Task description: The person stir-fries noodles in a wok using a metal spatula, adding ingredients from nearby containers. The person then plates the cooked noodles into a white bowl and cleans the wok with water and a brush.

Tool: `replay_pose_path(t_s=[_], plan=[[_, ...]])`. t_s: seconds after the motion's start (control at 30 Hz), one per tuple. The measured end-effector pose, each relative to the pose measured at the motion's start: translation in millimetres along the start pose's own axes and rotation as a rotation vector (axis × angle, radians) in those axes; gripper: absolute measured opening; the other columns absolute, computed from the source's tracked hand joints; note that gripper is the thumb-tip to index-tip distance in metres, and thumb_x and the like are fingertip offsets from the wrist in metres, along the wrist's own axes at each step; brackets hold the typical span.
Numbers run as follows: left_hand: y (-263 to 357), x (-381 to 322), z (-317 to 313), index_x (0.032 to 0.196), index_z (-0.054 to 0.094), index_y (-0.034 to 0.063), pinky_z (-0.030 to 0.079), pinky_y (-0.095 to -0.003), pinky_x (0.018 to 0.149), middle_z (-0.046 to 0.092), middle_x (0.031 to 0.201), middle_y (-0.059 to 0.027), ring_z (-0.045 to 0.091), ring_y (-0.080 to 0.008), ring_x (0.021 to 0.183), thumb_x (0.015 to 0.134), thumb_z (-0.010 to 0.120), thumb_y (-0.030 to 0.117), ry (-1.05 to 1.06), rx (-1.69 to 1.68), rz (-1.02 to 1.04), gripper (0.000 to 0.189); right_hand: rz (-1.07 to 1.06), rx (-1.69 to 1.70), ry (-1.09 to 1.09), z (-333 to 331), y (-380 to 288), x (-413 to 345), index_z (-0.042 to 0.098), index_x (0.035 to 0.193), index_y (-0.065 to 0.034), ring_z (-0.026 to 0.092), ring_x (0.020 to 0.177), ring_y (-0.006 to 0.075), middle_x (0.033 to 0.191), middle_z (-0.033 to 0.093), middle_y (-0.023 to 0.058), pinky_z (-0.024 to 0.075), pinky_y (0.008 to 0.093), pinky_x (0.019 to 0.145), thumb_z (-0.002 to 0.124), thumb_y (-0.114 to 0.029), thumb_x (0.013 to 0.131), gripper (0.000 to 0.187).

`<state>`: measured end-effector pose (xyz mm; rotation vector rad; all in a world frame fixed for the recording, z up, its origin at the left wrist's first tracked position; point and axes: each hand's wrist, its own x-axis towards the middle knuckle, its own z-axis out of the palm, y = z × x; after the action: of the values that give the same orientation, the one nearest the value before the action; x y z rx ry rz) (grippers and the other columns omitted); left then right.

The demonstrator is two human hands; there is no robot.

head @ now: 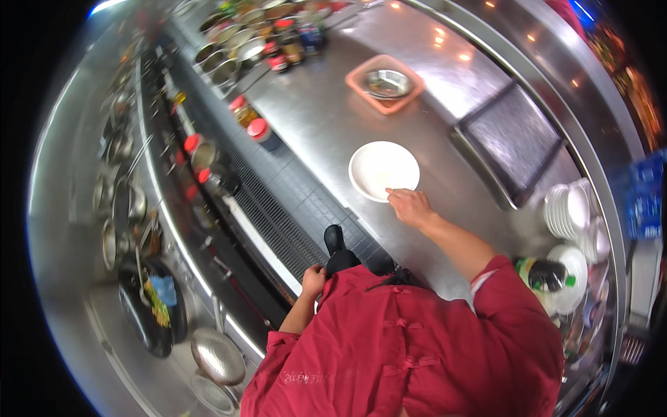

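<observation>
My right hand (410,207) grips the near rim of a white bowl (384,169), which is over the stainless steel counter (323,120); whether it rests on the steel I cannot tell. The bowl looks empty. My left hand (314,280) is low beside my body, near the dark trousers; its fingers look curled, but what they hold, if anything, is unclear. Beyond the bowl, an orange plastic basin (385,107) holds a round metal dish (388,84). On the stove side at the left, a black wok (148,313) contains chopped green and yellow food and a blue cloth-like piece.
A rectangular metal tray (510,140) lies at the right, with stacked white plates (565,211) and a green-capped bottle (544,274) nearby. Red-lidded jars (259,130) line the counter's left edge. A perforated metal strainer (218,356) is at lower left. A floor grate (276,213) runs between the stove and counter.
</observation>
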<state>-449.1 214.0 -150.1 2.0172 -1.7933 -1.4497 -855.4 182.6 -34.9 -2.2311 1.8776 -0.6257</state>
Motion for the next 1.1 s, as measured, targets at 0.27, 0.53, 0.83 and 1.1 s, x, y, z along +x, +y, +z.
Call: replay_pose_path(t_s=[0.27,0.53,0.83,1.1], plan=[[-57.1,-44.9,-75.6,0.096,0.067,-0.0014,0.052,-0.0292,0.067,0.069,0.082,-0.0068,0.064,-0.0143,0.072,0.093,0.057,0.014,0.286,-0.623,-0.218,0.018,0.139,-0.396,-0.258,42.3,-37.9,126.8,0.07,0.108,-0.0006,0.056,0.117,0.0367,0.127,0.062,0.0189,0.045,0.0423,0.101,0.071,-0.034,0.083,0.042],[-106.5,-40.7,-215.5,0.104,0.066,-0.0024,0.052,-0.0277,0.067,0.072,0.087,-0.009,0.066,-0.0149,0.073,0.095,0.058,0.016,0.645,-0.975,-0.232,0.022,-0.043,0.319,-0.465,131.2,-240.2,247.1,0.071,0.095,-0.0003,0.068,0.073,0.0245,0.079,0.071,0.0161,0.0524,0.0355,0.07,0.067,-0.02,0.09,0.021],[-106.8,-8.0,-347.1,0.107,0.066,-0.0004,0.05,-0.0243,0.07,0.07,0.089,-0.0048,0.063,-0.0116,0.077,0.1,0.055,0.021,1.14,-1.482,-0.096,0.025,-1.238,0.176,-0.041,225.0,-685.5,514.8,0.061,0.107,-0.0062,0.057,0.106,0.0336,0.11,0.062,0.0132,0.0505,0.044,0.083,0.07,-0.012,0.076,0.033],[-176.8,24.5,-510.2,0.115,0.055,0.0083,0.047,-0.0422,0.085,0.061,0.115,-0.0111,0.062,-0.0245,0.101,0.093,0.059,0.025,1.73,-2.296,-0.016,0.028,-1.585,-0.124,-0.685,353.1,-830.0,569.7,0.049,0.125,0.0008,0.068,0.09,0.0432,0.096,0.068,0.028,0.0555,0.0499,0.08,0.054,-0.003,0.084,0.042]])
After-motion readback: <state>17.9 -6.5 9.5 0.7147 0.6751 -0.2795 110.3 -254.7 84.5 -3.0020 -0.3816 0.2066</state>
